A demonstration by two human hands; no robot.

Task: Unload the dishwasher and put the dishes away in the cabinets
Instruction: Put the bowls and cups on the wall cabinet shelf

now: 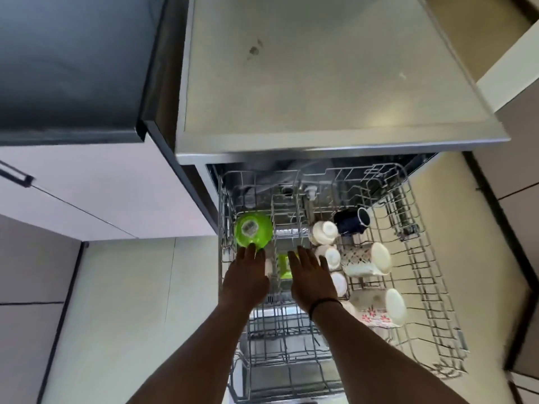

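both hands reach into the wire rack [423,258] at frame centre. left hand [246,277] fingers straight, touching the green bowl [253,230]. right hand [312,275] fingers straight, over a second green dish [284,268].

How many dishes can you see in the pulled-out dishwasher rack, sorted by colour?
Green: 2, a bowl by the left hand and a piece partly hidden between the hands.
Dark blue: 1, a mug.
White or cream: at least 6, small cups and patterned mugs; the right hand hides part of that row.
Total: at least 9.
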